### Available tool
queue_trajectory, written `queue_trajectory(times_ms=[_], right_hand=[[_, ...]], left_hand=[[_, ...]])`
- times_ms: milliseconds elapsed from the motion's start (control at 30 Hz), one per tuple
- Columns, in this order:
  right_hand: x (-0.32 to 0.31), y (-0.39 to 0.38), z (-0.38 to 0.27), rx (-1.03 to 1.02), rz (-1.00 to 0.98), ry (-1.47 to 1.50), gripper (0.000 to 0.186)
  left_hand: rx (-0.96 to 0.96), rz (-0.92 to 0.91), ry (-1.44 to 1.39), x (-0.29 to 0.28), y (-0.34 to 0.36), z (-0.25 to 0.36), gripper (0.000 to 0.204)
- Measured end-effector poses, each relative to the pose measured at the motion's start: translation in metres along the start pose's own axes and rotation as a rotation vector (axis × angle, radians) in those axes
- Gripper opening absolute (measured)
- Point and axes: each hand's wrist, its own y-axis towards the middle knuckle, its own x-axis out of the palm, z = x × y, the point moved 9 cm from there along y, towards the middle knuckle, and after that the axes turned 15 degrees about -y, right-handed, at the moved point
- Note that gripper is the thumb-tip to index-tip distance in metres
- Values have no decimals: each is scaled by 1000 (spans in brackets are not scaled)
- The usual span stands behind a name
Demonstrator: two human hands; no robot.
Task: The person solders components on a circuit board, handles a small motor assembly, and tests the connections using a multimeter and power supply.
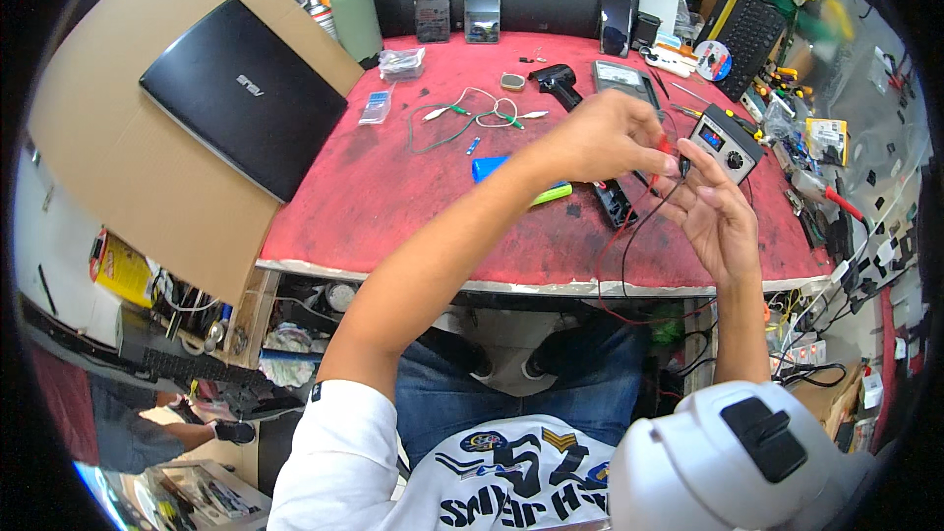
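My left hand [615,138] reaches across the table to the right, its fingers pinched on a red clip [666,146] at the end of a thin lead. Close beside it, my right hand [720,211] holds a black clip [684,166] between thumb and fingers. From the hands, a red lead [602,261] and a black lead [625,256] hang toward the table's front edge. Under them lies a black housing piece [617,206]. A blue object [486,170] is partly hidden by my left forearm. A small grey box [726,146] with a lit display and a knob stands behind my right hand.
The red-covered table [383,206] also bears a white-and-green clip cable [472,110] and a black heat-gun-shaped tool [558,85]. A closed black laptop [241,98] lies on cardboard at left. Two phones and a green bottle [354,15] stand behind. Tools crowd the right side.
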Motion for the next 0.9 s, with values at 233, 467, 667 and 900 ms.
queue_trajectory(times_ms=[233,467,667,900], right_hand=[[-16,-18,11,18,52,-26,41],[-15,-34,8,69,104,-28,35],[-97,-47,-49,-80,348,-388,29],[-146,-18,-55,-282,474,-1390,23]], left_hand=[[61,-54,116,36,10,-3,28],[21,76,168,-6,-53,15,33],[-91,483,272,-100,-157,-21,33],[-39,528,724,-82,-180,-40,41]])
